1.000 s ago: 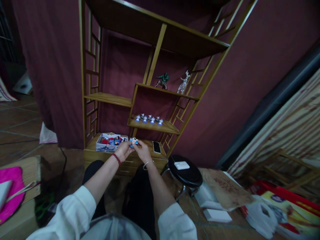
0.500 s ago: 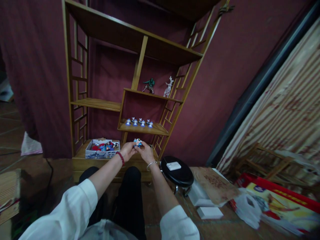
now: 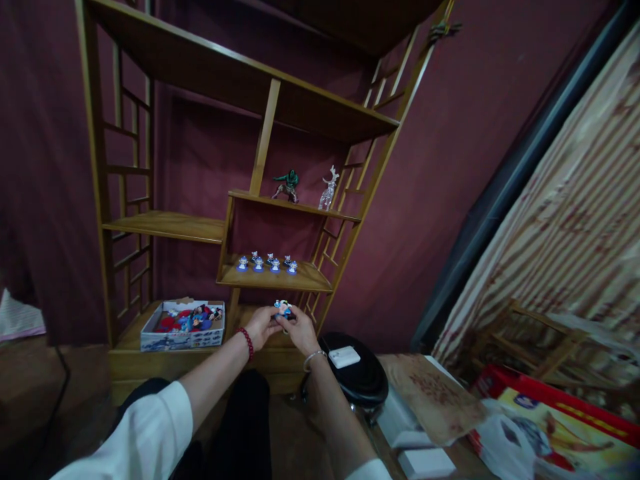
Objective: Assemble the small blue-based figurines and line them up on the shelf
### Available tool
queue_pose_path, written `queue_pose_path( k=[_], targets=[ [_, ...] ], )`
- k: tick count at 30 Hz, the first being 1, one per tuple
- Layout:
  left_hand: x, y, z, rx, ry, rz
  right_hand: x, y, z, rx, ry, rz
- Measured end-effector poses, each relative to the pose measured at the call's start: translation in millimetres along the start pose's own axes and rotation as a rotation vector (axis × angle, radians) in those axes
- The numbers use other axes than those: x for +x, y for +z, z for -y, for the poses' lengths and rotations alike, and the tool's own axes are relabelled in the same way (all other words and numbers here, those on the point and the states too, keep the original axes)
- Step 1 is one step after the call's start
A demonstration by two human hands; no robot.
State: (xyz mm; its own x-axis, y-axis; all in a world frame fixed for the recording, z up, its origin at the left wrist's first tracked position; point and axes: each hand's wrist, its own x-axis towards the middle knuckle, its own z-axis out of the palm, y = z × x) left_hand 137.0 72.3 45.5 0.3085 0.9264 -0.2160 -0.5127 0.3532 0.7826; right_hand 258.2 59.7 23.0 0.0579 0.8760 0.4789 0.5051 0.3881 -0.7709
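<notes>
Dim light shadows the upper shelf's underside (image 3: 200,72); the left edge blurs.

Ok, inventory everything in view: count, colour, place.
Shelf unit: 1, brown, centre
Front figurines: 4, white and blue, lower right shelf
Back figurines: 3, colour unclear, behind them
Crouching figure: 1, green top, shelf above
Deer: 1, clear, beside it
Open box: 1, printed white, bottom left
Toys: several, mixed colours, inside
Stool: 1, black, beside unit
Flat object: 1, white, on stool
Carton: 1, red and yellow, lower right
Bag: 1, white, beside carton
Curtain: 1, striped, far right
Backdrop: 1, maroon, behind
Held toy: 1, blue and white, centre
Left hand, right hand: 2, white sleeves, on toy
</notes>
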Motion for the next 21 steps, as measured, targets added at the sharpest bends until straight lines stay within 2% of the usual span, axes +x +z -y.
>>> queue_pose_path(
  k=[5, 12, 21],
  targets=[
    [22.9, 12.1, 1.3, 0.009, -0.011, 0.004, 19.4, -14.6, -14.4, 0.103, 0.032, 0.027],
    [42.0, 28.0, -8.9, -0.011, -0.036, 0.120, 46.5, -29.5, -29.1, 0.252, 0.088, 0.049],
    [61.7, 43.0, -12.7, -0.005, 0.002, 0.148, 66.0, -42.5, -31.6, 0.271, 0.056, 0.065]
  ],
)
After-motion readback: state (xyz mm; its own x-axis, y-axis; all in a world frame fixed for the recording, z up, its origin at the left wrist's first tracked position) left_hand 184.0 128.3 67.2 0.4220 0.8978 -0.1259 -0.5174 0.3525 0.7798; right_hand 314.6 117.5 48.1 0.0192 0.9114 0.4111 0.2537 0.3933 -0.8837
